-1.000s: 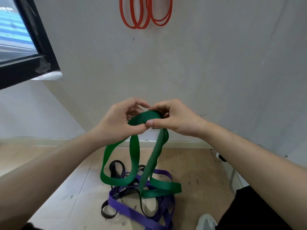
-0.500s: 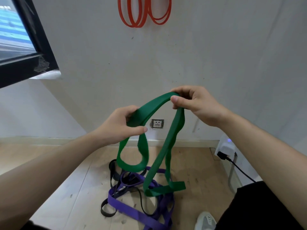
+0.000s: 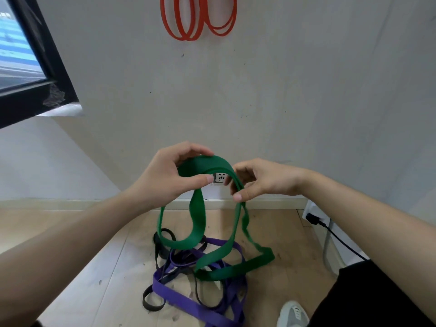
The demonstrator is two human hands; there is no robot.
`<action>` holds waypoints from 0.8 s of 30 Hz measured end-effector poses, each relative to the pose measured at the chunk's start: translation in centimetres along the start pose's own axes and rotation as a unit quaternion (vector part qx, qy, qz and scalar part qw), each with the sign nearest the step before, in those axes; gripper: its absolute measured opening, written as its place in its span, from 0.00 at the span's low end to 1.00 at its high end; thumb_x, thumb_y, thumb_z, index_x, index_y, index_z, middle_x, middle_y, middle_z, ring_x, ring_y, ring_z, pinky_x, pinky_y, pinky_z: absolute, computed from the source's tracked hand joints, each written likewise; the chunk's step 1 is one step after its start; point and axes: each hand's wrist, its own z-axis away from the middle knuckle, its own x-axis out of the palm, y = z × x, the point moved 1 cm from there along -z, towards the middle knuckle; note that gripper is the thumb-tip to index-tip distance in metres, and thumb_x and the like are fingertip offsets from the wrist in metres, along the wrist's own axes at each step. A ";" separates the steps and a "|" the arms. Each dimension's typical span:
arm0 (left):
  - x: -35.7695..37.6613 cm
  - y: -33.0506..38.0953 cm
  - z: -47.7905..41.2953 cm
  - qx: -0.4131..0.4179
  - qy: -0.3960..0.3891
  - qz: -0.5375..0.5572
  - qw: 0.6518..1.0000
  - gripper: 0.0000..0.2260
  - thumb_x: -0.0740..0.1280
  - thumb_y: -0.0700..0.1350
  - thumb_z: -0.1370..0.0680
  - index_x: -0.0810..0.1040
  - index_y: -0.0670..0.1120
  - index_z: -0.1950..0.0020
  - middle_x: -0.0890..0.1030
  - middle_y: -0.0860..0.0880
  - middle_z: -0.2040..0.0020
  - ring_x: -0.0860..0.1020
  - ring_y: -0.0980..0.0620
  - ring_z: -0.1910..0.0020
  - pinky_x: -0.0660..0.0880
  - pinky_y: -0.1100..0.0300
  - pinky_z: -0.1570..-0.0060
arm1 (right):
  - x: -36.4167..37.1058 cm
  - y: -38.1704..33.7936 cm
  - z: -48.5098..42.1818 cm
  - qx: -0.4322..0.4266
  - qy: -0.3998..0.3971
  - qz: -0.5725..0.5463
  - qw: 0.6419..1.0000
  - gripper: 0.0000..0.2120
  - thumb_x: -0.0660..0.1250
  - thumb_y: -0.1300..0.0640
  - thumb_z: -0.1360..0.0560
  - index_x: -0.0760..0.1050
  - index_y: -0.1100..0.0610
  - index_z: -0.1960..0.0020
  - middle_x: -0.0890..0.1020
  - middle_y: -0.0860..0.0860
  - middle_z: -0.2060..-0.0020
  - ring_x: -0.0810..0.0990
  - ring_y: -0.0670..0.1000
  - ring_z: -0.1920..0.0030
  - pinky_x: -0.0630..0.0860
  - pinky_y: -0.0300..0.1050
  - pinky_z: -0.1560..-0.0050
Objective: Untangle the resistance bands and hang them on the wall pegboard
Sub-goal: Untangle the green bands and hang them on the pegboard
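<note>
Wide flat green rubber resistance band [image 3: 198, 223]: top arch held at chest height between both hands, the rest drops straight down from the grip, long axis vertical. Left hand [image 3: 165, 178] pinches the broad flat part of the arch, thumb under, fingers over. Right hand [image 3: 262, 182] pinches the doubled strand on the arch's right side between thumb and forefinger. The hands are close together with the left a touch higher, so neither is clearly nearer.

The green band's lower loops rest on the heap on the pale wood floor [image 3: 283, 232], near the floor's far edge at the wall foot. One green fold lies across the flat purple rubber band [image 3: 174, 293] and the thin black rubber band [image 3: 151, 305]. Whether it is threaded through them or just lying on top, cannot tell.

The hang spot is straight up from the grip: orange-red thin rubber loops [image 3: 188, 20] are already on the wall, but no pegboard is in shot.

Counts:
- Green: 1.
- Purple: looks like 1, possibly more.
- Black: at least 1, strands too knotted to split.
- Orange-red: 2 bunches, band count unclear.
- Hands: 2.

Judgement: the next move is to lift the band clear upward.
</note>
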 end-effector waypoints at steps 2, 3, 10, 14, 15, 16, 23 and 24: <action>0.3 0.1 -0.1 0.015 -0.015 -0.013 1.000 0.19 0.78 0.37 0.28 0.80 0.44 0.39 0.86 0.52 0.48 0.84 0.54 0.47 0.80 0.62 0.47 | 0.9 -1.3 -0.3 -0.040 0.016 -0.052 0.998 0.14 0.75 0.60 0.26 0.77 0.57 0.42 0.83 0.52 0.50 0.83 0.54 0.45 0.79 0.49 0.40; 0.3 0.1 0.0 0.024 -0.025 -0.021 0.999 0.19 0.78 0.37 0.28 0.80 0.44 0.39 0.85 0.51 0.48 0.84 0.53 0.47 0.80 0.61 0.47 | 1.2 -2.0 -0.5 -0.058 0.033 -0.071 0.995 0.13 0.74 0.61 0.26 0.78 0.57 0.43 0.83 0.52 0.51 0.83 0.52 0.47 0.79 0.46 0.42; 0.2 -0.7 0.3 0.003 -0.045 -0.046 0.998 0.24 0.80 0.43 0.31 0.75 0.50 0.38 0.86 0.49 0.55 0.85 0.50 0.55 0.82 0.50 0.52 | 1.9 -4.4 -0.5 -0.097 0.106 0.100 0.985 0.14 0.76 0.53 0.26 0.82 0.57 0.43 0.84 0.58 0.56 0.82 0.54 0.58 0.78 0.54 0.53; -0.3 -1.1 0.2 -0.008 -0.033 -0.043 0.998 0.26 0.81 0.42 0.31 0.74 0.50 0.38 0.86 0.47 0.56 0.85 0.49 0.56 0.82 0.48 0.51 | 2.0 -5.1 -0.4 -0.103 0.122 0.126 0.979 0.17 0.77 0.51 0.28 0.81 0.54 0.41 0.85 0.52 0.55 0.83 0.53 0.54 0.79 0.58 0.50; -0.4 -1.3 0.1 -0.013 -0.034 -0.041 0.999 0.26 0.81 0.41 0.31 0.74 0.49 0.37 0.86 0.47 0.55 0.85 0.49 0.55 0.82 0.49 0.51 | 2.1 -5.1 -0.4 -0.107 0.129 0.130 0.977 0.17 0.77 0.52 0.27 0.81 0.54 0.41 0.86 0.51 0.55 0.83 0.52 0.55 0.79 0.57 0.50; -0.4 -1.5 0.1 -0.018 -0.036 -0.038 0.998 0.27 0.81 0.41 0.31 0.75 0.49 0.36 0.86 0.47 0.54 0.85 0.49 0.54 0.82 0.49 0.49 | 2.1 -5.0 -0.4 -0.110 0.139 0.134 0.975 0.16 0.76 0.53 0.27 0.81 0.55 0.41 0.86 0.51 0.55 0.84 0.52 0.55 0.80 0.56 0.50; -1.8 -5.5 0.8 -0.089 -0.047 -0.099 0.990 0.19 0.78 0.40 0.28 0.80 0.50 0.39 0.84 0.53 0.46 0.83 0.54 0.50 0.81 0.52 0.45 | 0.4 -4.3 0.4 -0.123 0.229 0.103 0.960 0.13 0.73 0.54 0.24 0.81 0.55 0.41 0.86 0.48 0.54 0.85 0.45 0.55 0.82 0.45 0.48; -1.9 -6.1 1.1 -0.107 -0.057 -0.105 0.987 0.18 0.77 0.40 0.27 0.80 0.51 0.39 0.84 0.53 0.46 0.84 0.55 0.51 0.82 0.52 0.45 | 0.1 -4.2 0.6 -0.125 0.238 0.084 0.959 0.11 0.73 0.55 0.24 0.81 0.54 0.42 0.85 0.47 0.56 0.84 0.44 0.57 0.82 0.44 0.48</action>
